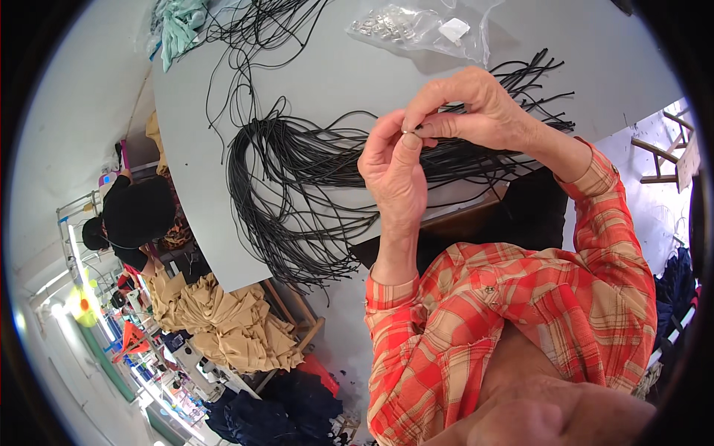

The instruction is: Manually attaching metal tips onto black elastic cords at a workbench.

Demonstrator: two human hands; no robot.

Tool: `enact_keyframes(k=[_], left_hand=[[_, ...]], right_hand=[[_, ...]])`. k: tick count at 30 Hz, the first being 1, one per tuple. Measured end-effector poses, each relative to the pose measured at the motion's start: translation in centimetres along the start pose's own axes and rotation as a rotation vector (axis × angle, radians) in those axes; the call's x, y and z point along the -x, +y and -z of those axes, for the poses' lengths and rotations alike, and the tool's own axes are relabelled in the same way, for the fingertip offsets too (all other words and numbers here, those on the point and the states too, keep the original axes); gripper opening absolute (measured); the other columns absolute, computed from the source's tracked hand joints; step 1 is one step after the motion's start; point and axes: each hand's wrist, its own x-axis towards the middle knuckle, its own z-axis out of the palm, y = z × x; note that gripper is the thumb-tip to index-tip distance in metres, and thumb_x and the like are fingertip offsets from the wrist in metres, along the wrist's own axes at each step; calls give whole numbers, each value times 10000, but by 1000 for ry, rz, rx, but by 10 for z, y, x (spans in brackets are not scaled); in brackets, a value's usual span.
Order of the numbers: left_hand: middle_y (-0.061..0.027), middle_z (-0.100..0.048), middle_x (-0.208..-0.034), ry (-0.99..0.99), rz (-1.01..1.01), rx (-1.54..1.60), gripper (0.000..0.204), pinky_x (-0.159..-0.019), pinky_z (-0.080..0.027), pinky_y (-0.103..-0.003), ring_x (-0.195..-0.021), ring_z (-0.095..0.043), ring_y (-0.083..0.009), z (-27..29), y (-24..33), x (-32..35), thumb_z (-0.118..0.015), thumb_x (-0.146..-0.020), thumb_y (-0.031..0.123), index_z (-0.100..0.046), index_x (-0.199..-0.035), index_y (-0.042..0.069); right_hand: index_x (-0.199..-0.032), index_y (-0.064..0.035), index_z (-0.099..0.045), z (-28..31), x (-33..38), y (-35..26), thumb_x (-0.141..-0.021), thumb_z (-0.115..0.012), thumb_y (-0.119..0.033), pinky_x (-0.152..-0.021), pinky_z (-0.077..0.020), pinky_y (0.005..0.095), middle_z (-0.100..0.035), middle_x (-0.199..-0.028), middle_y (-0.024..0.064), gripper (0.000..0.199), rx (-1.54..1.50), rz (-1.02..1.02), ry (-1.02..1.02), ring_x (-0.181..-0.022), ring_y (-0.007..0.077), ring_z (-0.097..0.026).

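My left hand [396, 171] and my right hand [472, 108] meet fingertip to fingertip above the table's near side. Between the left thumb and fingers a small shiny piece [406, 132] is pinched. The right thumb and forefinger are pressed together right beside it; a tiny dark tip shows there, too small to name. Below both hands lies a thick bundle of thin black cords [312, 156], curving down at its left end, with loose ends fanning out at the right, some of them knotted.
The grey table [201, 178] carries a clear plastic bag of small silvery pieces [390, 26] and more tangled black cord [256, 30]. Tan cloth [223, 323] is heaped at the left, near a person in black [137, 212]. A wooden stool [673, 156] stands right.
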Motion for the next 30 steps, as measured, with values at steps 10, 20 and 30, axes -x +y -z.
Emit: enact_keyframes(k=[10, 20, 30], left_hand=[[-11, -552, -1035, 35, 94, 340, 327, -881, -381, -290, -985, -501, -115, -12, -13, -2, -565, -887, 263, -517, -1124, 43], [-36, -562, -1065, -16, 74, 258, 322, -900, -363, -284, -1006, -494, -115, -23, -11, 0, -530, -907, 262, -546, -1106, 9], [-59, -576, -909, 8, -152, -105, 259, -736, -394, -243, -793, -485, -116, 11, -6, 1, -616, -849, 190, -600, -950, -48]], right_hand=[[-828, -92, -670, -13, -1, 8, -721, -695, -52, -689, -394, 244, -465, -821, -7, 117, 75, 113, 187, -795, 113, -461], [-825, -72, -656, -5, 5, 6, -722, -701, -51, -733, -424, 255, -519, -902, 34, 114, 46, 103, 178, -822, 120, -489], [-980, 18, -567, 18, 2, -23, -842, -541, 2, -734, -475, 291, -609, -886, 80, 142, -313, 190, 194, -864, 162, -555]])
